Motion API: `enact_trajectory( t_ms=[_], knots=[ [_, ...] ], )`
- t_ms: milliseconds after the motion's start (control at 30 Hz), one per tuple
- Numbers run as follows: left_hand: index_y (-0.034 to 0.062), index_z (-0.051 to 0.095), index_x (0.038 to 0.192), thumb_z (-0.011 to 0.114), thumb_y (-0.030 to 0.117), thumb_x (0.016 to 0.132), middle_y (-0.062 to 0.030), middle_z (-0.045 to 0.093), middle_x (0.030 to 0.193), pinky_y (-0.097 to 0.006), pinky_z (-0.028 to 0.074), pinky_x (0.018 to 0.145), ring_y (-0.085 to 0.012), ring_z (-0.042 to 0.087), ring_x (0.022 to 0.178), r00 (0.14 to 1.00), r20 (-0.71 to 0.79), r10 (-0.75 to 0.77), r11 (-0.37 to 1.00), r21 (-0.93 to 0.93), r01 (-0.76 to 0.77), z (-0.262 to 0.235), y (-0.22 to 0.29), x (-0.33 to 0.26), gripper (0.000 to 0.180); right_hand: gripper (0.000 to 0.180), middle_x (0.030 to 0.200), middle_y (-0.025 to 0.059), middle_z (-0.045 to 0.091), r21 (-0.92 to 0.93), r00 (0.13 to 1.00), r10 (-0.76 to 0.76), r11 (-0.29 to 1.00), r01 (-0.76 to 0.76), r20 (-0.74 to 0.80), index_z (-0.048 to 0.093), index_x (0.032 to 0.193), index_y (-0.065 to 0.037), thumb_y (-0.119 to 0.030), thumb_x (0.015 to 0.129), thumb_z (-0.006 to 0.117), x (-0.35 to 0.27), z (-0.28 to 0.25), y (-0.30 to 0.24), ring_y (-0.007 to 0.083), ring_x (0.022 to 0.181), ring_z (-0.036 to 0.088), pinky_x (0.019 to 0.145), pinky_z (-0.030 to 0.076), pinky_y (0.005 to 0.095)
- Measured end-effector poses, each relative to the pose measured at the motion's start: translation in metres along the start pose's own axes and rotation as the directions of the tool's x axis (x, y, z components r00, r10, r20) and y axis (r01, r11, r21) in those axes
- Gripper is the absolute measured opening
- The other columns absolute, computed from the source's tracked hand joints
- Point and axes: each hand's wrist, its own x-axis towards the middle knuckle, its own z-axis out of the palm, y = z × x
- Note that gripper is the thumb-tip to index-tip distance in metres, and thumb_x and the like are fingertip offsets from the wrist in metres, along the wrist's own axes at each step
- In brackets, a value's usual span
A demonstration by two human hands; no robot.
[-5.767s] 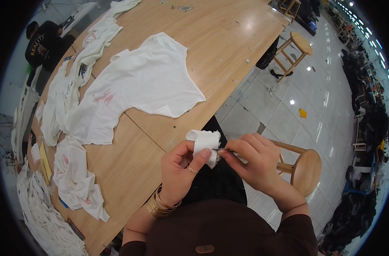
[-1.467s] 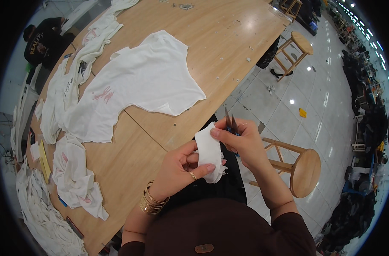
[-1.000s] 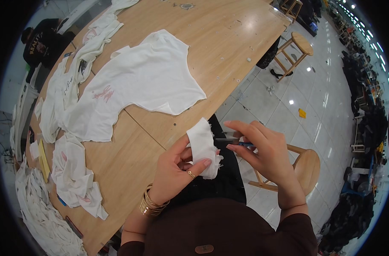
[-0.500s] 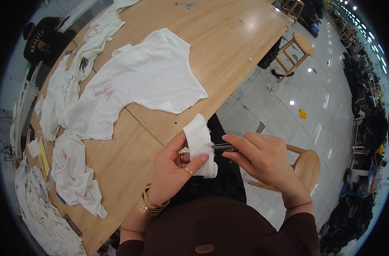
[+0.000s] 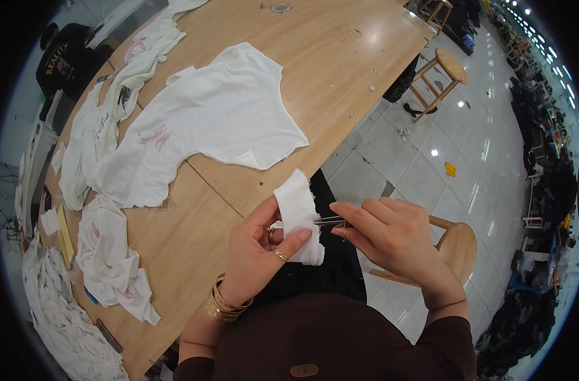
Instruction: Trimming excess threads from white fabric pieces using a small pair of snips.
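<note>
My left hand [image 5: 256,249], with rings and gold bangles, pinches a small white fabric band [image 5: 296,202] between thumb and fingers, just off the table's edge. Frayed threads hang along the band's right edge. In my right hand [image 5: 391,238] are thread snips [image 5: 328,221], their two slim metal blades slightly apart and their tips at that frayed edge. The rest of the snips is hidden in the hand. Beyond, a white garment piece [image 5: 207,108] with a pink print lies spread on the wooden table [image 5: 340,57].
More white garments [image 5: 108,254] lie on the table's left, with a yellow strip [image 5: 65,236] beside them. A white cloth heap [image 5: 67,311] is at lower left. Wooden stools [image 5: 458,254] stand on the tiled floor at right. A person in black [image 5: 64,60] is at far left.
The blades of the thread snips stand a little wider apart than before. Both hands and the white band have shifted only very slightly.
</note>
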Motion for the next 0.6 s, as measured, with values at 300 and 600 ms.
enact_trajectory(
  t_ms=[300, 600],
  knots=[
    [-0.0050, 0.051, 0.118, 0.063, 0.003, 0.083, -0.0084, 0.066, 0.093, -0.023, 0.050, 0.071, -0.0088, 0.060, 0.082, 0.998, -0.055, 0.005, 0.997, 0.073, -0.001, 0.0036, 0.0003, -0.0018, 0.037, 0.026, 0.064, -0.0010, 0.046, 0.017, 1.000, 0.013, 1.000, -0.013, -0.002, 0.059, 0.096, -0.012, -0.022, 0.073, 0.070, 0.0035, -0.0056, -0.0007, 0.0131, 0.053, 0.051, 0.044, 0.038, 0.0266],
    [-0.0022, 0.061, 0.100, 0.066, 0.005, 0.081, -0.0072, 0.067, 0.085, -0.021, 0.050, 0.066, -0.0084, 0.063, 0.075, 0.997, -0.079, 0.021, 0.988, 0.151, -0.009, -0.0008, -0.0048, -0.0025, 0.021, 0.027, 0.064, -0.0009, 0.046, 0.001, 1.000, 0.008, 1.000, -0.008, -0.002, 0.059, 0.096, -0.012, -0.021, 0.073, 0.070, 0.0048, -0.0054, -0.0013, 0.0131, 0.053, 0.051, 0.045, 0.038, 0.0264]
  ],
)
